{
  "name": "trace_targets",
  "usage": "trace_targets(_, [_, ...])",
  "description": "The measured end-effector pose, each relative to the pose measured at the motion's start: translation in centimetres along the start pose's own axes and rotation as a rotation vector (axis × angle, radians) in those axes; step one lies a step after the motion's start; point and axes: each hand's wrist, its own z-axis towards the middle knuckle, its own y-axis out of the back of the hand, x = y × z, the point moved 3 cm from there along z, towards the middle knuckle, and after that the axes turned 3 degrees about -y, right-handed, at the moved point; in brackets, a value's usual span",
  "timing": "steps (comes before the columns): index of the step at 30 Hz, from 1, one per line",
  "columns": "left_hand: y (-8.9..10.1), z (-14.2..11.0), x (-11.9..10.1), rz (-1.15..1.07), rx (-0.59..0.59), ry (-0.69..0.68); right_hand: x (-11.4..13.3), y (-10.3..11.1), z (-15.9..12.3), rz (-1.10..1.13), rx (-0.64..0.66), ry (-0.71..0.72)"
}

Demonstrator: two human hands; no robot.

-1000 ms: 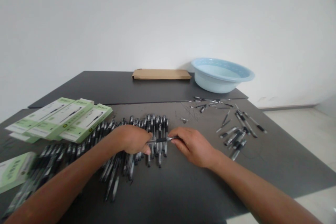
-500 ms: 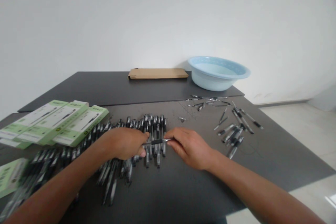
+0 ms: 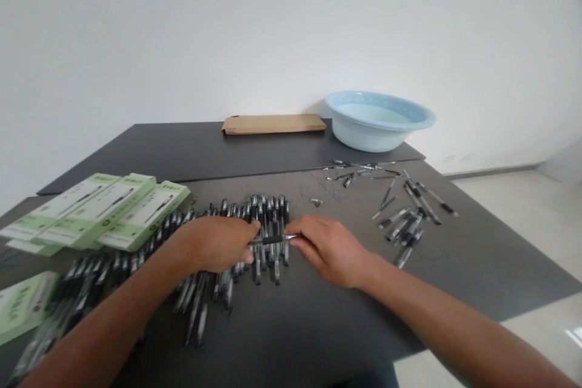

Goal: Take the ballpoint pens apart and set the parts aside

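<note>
Now left hand [image 3: 218, 244] and right hand [image 3: 331, 251] pinch one pen [image 3: 273, 240], mid-frame; bunched pens [image 3: 122, 264] lie lower left, loose pens [image 3: 409, 227] remain right.

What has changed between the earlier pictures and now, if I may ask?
Apart from a slight shift of the view, nothing visibly changed: the left hand and right hand still hold one pen between them; the boxes and blue basin stayed put.

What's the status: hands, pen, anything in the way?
Left hand, right hand pinching opposite ends of one pen. Pen crosswise, black grip showing between them. Pile of pens close by, nothing seen blocking.
</note>
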Motion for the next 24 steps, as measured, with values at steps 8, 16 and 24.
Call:
trace_targets(8, [-0.3,0.0,-0.2,0.004,-0.011,-0.003,0.2,0.2,-0.2,0.004,-0.007,0.022])
trace_targets(16, [-0.3,-0.6,-0.5,-0.003,-0.033,0.022,0.8,0.2,-0.1,-0.011,-0.02,0.049])
trace_targets(24, [0.2,-0.2,-1.2,0.006,0.0,-0.092,0.7,0.5,-0.3,-0.008,0.007,0.068])
